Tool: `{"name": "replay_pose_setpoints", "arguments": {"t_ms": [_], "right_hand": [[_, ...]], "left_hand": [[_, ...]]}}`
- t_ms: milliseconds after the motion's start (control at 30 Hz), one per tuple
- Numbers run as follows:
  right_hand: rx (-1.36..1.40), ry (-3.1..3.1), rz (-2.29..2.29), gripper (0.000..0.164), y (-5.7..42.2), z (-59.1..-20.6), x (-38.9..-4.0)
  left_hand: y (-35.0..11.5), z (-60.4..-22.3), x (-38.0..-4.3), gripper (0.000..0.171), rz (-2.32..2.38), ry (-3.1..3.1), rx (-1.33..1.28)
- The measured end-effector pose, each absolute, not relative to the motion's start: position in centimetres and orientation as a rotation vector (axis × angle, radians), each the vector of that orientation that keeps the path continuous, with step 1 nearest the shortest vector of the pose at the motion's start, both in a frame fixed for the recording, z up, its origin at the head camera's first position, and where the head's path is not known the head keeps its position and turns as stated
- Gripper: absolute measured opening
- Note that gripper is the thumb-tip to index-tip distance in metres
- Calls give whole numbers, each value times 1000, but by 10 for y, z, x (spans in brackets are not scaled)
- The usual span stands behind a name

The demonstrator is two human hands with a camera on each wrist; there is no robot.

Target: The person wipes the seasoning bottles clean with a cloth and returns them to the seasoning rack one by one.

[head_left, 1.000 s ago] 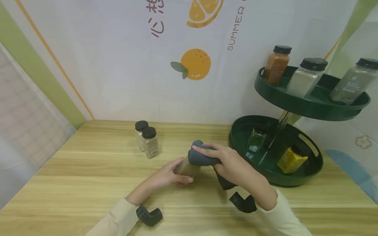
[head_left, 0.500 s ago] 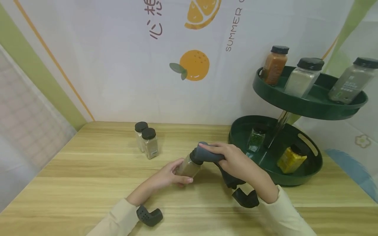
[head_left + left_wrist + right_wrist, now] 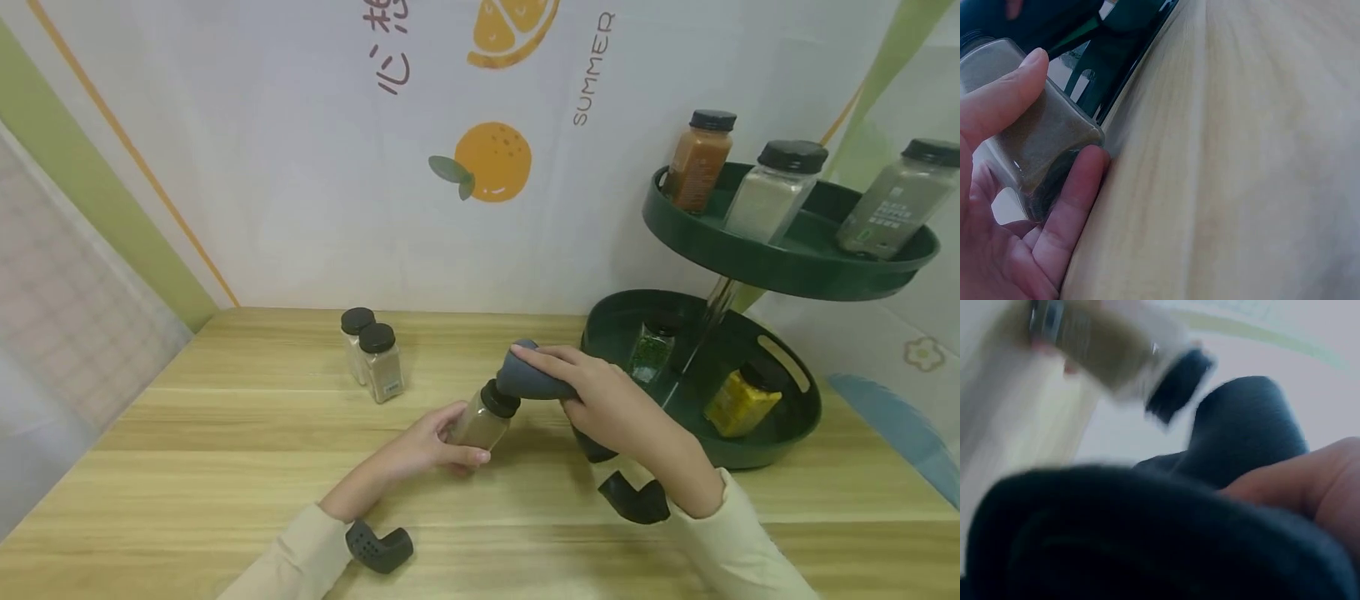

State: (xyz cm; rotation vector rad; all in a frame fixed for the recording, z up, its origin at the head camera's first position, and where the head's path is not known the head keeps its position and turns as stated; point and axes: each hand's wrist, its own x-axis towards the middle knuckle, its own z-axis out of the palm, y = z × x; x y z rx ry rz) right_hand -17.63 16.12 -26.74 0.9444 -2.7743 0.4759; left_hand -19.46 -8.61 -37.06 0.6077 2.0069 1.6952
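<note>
My left hand (image 3: 442,442) grips a square clear spice jar (image 3: 480,423) low on its body, the jar tilted with its black lid up to the right. In the left wrist view, brown powder shows inside the jar (image 3: 1041,134), with the thumb across its side and a finger under its base. My right hand (image 3: 600,400) holds a folded, dark blue-grey, cloth-like thing (image 3: 531,373), whose near end is right at the jar's lid. A darker part of it hangs below the hand. In the right wrist view, the dark cloth-like thing (image 3: 1244,419) stands close beside the blurred lid.
Two black-lidded jars (image 3: 381,371) stand together at the table's back left. On the right, a two-tier green tray stand (image 3: 787,271) bears three jars above, with a green-flecked jar (image 3: 651,354) and a yellow jar (image 3: 742,404) below. A printed curtain (image 3: 322,208) hangs behind.
My right hand has drawn the dark cloth-like thing up and right, off the jar's lid, so the black lid now shows. My left hand and the jar have stayed in place.
</note>
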Motion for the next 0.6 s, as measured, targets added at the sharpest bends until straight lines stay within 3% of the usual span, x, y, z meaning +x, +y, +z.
{"name": "replay_pose_setpoints", "arguments": {"t_ms": [233,600], "right_hand": [[1065,-2735,451,85,142,-276,-167],[978,-2822,433,82,161,-281,-185]], "left_hand": [[-90,-372,-195,57,1680,1992,681],[-88,-371,-194,56,1690,1998,599]]}}
